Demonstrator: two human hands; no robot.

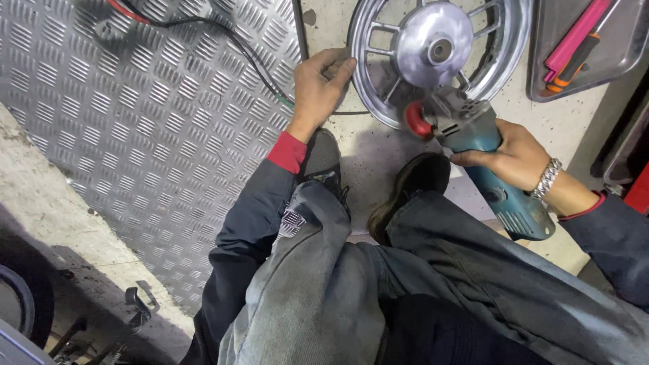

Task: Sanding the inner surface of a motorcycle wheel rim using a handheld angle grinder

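wheel: shiny chrome spoked wheel rim (pixel 503 51) with a round polished hub in the middle, lying flat on the speckled concrete floor (pixel 368 152) at the top of the view, just ahead of the person's feet

grinder: teal angle grinder (pixel 490 162) with a grey head and a red pad on the business end, the red bit sitting right against the near edge of the rim, touching or as good as

right hand: right hand (pixel 510 159) wrapped round the grinder body, fingers curled tight together over it, thumb on the near side. metal link bracelet (pixel 546 178) on the wrist

left hand: left hand (pixel 321 84) is on the left edge of the rim, fingers pressed together and hooked over the metal, thumb tucked near the edge. red cuff showing under a dark sleeve

shoes: two dark worn shoes (pixel 412 189) planted on the floor just below the wheel, one each side, grey jeans knees filling the bottom of the shot

cable: black cable (pixel 230 40) snaking over the plate and passing under the left hand toward the wheel

plate: big sheet of tread-pattern metal plate (pixel 135 122) covering the left side

tray: metal tray (pixel 625 47) top right, well apart from the hands, with a pink-handled tool (pixel 574 37) and an orange and black one beside it, can't tell exactly what they are
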